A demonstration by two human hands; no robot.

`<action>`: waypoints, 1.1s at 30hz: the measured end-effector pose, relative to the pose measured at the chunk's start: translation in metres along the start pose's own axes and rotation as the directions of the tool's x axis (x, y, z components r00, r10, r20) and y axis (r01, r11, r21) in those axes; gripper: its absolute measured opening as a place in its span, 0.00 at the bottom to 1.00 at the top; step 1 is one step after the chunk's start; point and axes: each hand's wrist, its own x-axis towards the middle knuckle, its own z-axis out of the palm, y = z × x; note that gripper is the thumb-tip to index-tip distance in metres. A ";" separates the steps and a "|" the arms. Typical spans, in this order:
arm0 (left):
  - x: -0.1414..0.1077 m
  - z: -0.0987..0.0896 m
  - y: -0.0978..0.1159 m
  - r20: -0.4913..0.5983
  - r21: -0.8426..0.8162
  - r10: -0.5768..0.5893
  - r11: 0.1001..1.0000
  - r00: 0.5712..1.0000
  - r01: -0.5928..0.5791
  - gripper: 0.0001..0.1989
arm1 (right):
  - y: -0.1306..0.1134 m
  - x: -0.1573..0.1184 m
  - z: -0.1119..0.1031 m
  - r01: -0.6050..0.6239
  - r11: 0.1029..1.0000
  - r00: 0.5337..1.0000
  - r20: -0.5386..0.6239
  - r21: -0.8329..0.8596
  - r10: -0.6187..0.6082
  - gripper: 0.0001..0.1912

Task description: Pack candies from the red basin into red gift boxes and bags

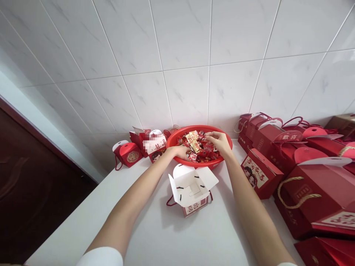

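A red plastic basin [174, 135] full of small wrapped candies [206, 150] stands against the tiled wall. My left hand [181, 152] reaches over its near left side, fingers curled down among the candies. My right hand [219, 142] is over the right side, with bent fingertips pressed together at the wrappers. What either hand grips is hidden. Gold-and-red packets [193, 140] lie on top of the pile between the hands. Just in front of the basin, an open gift box [194, 188] with a white inside stands upright, its flaps folded outward and dark red cords at its sides.
Small red gift boxes [130, 154] stand left of the basin by the wall. Many larger red boxes with cord handles [313, 188] crowd the right side. The white table [155, 236] ends at a left edge beside a dark brown door [33, 184].
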 end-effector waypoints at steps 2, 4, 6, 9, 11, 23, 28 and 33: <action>0.006 0.002 0.000 -0.004 -0.043 0.021 0.999 1.000 -0.021 0.39 | 0.000 0.000 0.001 -0.008 1.000 1.000 0.005 -0.001 0.008 0.08; 0.010 0.004 0.000 0.012 -0.034 0.025 0.999 1.000 -0.025 0.38 | -0.001 0.000 0.001 -0.001 1.000 1.000 0.009 -0.001 0.001 0.08; 0.011 0.005 0.000 0.026 -0.008 0.018 1.000 0.999 -0.018 0.37 | -0.002 0.000 0.002 0.006 1.000 1.000 0.014 -0.001 -0.006 0.08; 0.011 0.006 0.001 0.002 -0.027 0.019 0.999 1.000 -0.019 0.35 | -0.003 -0.001 0.003 0.010 1.000 1.000 0.025 -0.004 -0.009 0.08; 0.011 0.007 0.001 -0.032 -0.096 0.057 0.994 0.998 -0.060 0.31 | -0.001 0.000 0.002 0.001 1.000 0.999 0.035 -0.009 -0.001 0.08; 0.014 0.009 -0.007 -0.379 -0.453 0.207 0.808 0.902 -0.376 0.11 | 0.011 0.007 0.002 0.063 0.957 0.942 0.335 -0.284 0.037 0.11; 0.015 0.010 -0.009 -0.477 -0.456 0.134 0.807 0.868 -0.375 0.14 | 0.012 0.008 0.004 0.078 0.904 0.909 0.403 -0.420 0.109 0.07; 0.014 0.012 -0.012 -0.517 -0.558 0.152 0.686 0.842 -0.466 0.11 | 0.014 0.009 0.007 0.060 0.888 0.908 0.395 -0.456 0.141 0.07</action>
